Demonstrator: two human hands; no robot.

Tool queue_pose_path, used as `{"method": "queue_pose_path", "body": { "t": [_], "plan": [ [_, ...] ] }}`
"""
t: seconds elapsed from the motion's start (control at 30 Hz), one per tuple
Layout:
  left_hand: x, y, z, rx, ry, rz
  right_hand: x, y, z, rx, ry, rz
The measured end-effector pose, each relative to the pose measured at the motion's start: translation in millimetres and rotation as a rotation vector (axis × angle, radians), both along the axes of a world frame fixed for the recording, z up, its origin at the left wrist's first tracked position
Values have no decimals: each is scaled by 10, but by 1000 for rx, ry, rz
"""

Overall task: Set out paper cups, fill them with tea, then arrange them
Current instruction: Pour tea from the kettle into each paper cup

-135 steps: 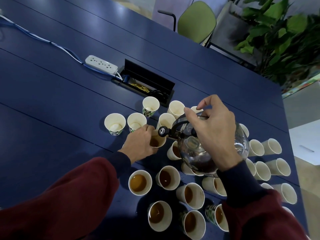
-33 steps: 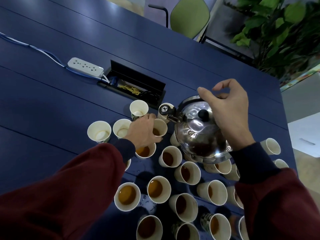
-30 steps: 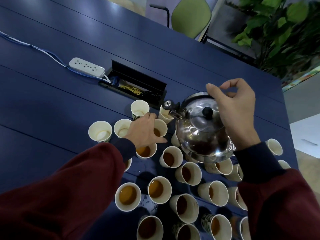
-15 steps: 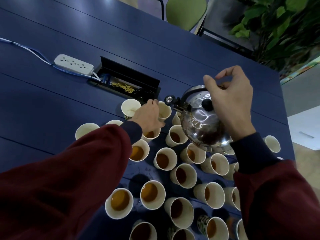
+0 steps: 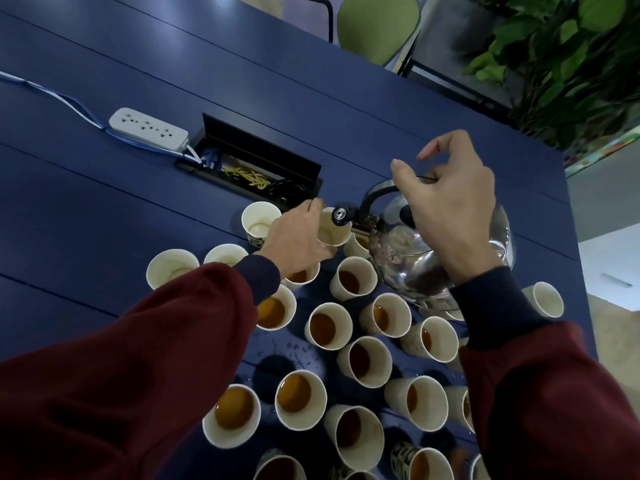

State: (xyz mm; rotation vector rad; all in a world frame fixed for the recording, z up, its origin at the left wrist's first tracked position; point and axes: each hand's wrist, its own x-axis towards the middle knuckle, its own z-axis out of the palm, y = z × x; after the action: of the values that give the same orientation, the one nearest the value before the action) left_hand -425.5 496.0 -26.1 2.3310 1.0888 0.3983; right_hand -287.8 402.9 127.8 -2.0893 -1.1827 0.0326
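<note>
My right hand (image 5: pixel 450 209) grips the handle of a shiny metal kettle (image 5: pixel 408 265), which is tilted with its spout (image 5: pixel 341 216) over a paper cup (image 5: pixel 334 230). My left hand (image 5: pixel 298 240) holds that cup from the side. Several cups filled with brown tea (image 5: pixel 327 325) crowd the blue table (image 5: pixel 104 209) below the kettle. Empty cups (image 5: pixel 261 221) stand to the left of my left hand, and one empty cup (image 5: pixel 543 299) stands at the right. My sleeves hide parts of some cups.
A white power strip (image 5: pixel 149 133) with a blue cable lies at the left. Beside it is an open black cable box (image 5: pixel 252 168) set into the table. A green chair (image 5: pixel 377 22) and a leafy plant (image 5: pixel 561 57) stand beyond the far edge.
My left hand left the cup it held and moved farther back to another cup. The kettle followed, and its spout now hangs over that cup.
</note>
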Motion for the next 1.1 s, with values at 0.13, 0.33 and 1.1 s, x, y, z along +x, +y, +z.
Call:
{"method": "queue_pose_path", "body": {
  "t": [0.13,0.33,1.1],
  "plan": [
    [-28,-15,58,24,27,-3,-37,31,43,-22,-76,7],
    [-44,-19,101,21,83,-8,-72,35,126,-27,-149,28],
    [40,-6,35,-1,154,-45,-29,23,171,-49,-186,25]
  ]
}}
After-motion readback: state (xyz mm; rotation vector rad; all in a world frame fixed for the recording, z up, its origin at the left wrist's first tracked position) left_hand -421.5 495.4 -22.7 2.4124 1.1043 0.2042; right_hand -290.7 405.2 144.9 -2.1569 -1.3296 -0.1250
